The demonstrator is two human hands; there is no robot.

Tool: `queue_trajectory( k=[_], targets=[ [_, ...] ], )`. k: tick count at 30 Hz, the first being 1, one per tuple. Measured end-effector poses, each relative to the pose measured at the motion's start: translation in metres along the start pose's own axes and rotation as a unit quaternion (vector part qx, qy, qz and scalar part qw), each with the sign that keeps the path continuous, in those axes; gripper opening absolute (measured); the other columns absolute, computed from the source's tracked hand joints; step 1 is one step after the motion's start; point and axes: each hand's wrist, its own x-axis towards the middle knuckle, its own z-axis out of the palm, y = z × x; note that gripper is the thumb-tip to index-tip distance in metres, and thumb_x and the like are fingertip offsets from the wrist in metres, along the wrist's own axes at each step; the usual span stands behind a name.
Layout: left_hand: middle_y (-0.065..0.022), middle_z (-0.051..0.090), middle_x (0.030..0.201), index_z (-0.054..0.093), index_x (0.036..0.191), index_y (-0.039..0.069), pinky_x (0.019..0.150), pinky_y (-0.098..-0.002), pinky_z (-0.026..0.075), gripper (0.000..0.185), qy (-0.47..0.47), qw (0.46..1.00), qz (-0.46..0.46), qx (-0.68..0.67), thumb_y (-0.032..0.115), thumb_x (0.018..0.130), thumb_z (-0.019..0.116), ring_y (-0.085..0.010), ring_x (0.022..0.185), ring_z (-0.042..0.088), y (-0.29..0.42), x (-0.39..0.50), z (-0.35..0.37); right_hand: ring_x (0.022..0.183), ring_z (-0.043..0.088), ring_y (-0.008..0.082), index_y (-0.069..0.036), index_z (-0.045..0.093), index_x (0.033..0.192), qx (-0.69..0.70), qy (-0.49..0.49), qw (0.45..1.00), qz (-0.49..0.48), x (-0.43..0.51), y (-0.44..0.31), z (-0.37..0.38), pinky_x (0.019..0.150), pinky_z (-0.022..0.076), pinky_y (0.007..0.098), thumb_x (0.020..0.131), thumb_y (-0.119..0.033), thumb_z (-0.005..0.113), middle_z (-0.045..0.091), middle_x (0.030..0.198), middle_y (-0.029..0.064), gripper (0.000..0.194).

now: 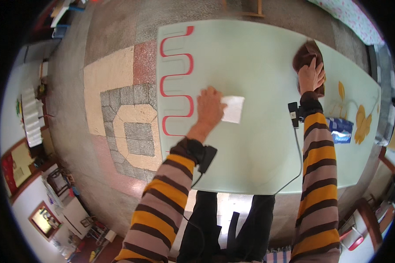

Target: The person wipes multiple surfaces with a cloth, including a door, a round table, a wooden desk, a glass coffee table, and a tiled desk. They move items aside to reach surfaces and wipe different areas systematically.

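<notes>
A pale green table [260,148] with a red wavy line and yellow flower patterns lies before me. My left hand [210,107] rests near its left side, fingers at the left edge of a folded white tissue [233,110]; whether the fingers grip the tissue I cannot tell. At the far right, my right hand [311,77] lies on a crumpled brown cloth [304,57], fingers spread over it and pressing it to the tabletop. A blue tissue packet [341,131] sits to the right of my right forearm.
Dark devices with cables are strapped to both wrists, and one cable trails over the table's near edge. Beyond the far edge stands a wooden frame [250,13] on the floor. A floral cloth [352,19] is at the upper right, and a chair [358,227] at the lower right.
</notes>
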Motion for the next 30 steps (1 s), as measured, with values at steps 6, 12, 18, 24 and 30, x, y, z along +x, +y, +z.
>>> queue_trajectory(
  k=[6, 12, 18, 24, 30],
  targets=[
    [-0.022, 0.057, 0.088, 0.052, 0.097, -0.002, 0.073, -0.043, 0.044, 0.027, 0.008, 0.948, -0.1, -0.301, 0.016, 0.081, 0.063, -0.0391, 0.084, 0.056, -0.02, -0.113, -0.011, 0.129, 0.032, 0.0369, -0.023, 0.044, 0.134, 0.008, 0.052, 0.97, -0.238, -0.064, -0.181, 0.02, 0.102, 0.0253, 0.057, 0.084, -0.034, 0.054, 0.038, 0.141, 0.0112, 0.052],
    [-0.0206, 0.059, 0.079, 0.054, 0.089, -0.002, 0.067, -0.0397, 0.045, 0.023, 0.021, 0.922, -0.265, -0.282, 0.015, 0.081, 0.066, -0.0343, 0.073, 0.059, -0.098, -0.198, -0.045, 0.128, 0.037, 0.0326, -0.016, 0.057, 0.12, 0.128, -0.008, 0.873, -0.47, -0.208, -0.325, -0.017, 0.102, 0.0289, 0.0546, 0.085, -0.021, 0.048, 0.044, 0.136, 0.0093, 0.037],
    [-0.0126, 0.059, 0.077, 0.055, 0.091, -0.004, 0.068, -0.0356, 0.046, 0.022, 0.134, 0.903, -0.307, -0.269, 0.013, 0.081, 0.065, -0.0215, 0.071, 0.055, -0.174, -0.193, -0.07, 0.137, 0.03, 0.0218, -0.014, 0.054, 0.125, 0.207, -0.144, 0.816, -0.52, -0.306, -0.231, -0.055, 0.112, 0.0231, 0.044, 0.083, -0.015, 0.05, 0.039, 0.144, 0.0069, 0.042],
    [-0.0073, 0.056, 0.078, 0.054, 0.091, -0.003, 0.066, -0.0303, 0.044, 0.02, 0.13, 0.894, -0.264, -0.337, 0.012, 0.082, 0.063, -0.0131, 0.072, 0.05, -0.177, -0.137, -0.075, 0.133, 0.031, 0.0319, -0.005, 0.041, 0.135, -0.023, -0.037, 0.981, -0.19, -0.193, -0.03, -0.063, 0.108, 0.0246, 0.0459, 0.083, -0.007, 0.048, 0.036, 0.143, 0.0146, 0.053],
    [-0.0068, 0.059, 0.079, 0.057, 0.092, -0.004, 0.063, -0.0292, 0.044, 0.022, 0.089, 0.884, -0.185, -0.419, 0.012, 0.08, 0.064, -0.0122, 0.07, 0.052, -0.129, -0.066, -0.071, 0.133, 0.031, 0.0348, -0.011, 0.039, 0.138, -0.06, 0.039, 0.995, 0.071, -0.212, 0.031, -0.054, 0.105, 0.0276, 0.0508, 0.085, -0.016, 0.051, 0.034, 0.144, 0.0153, 0.055]
  ],
)
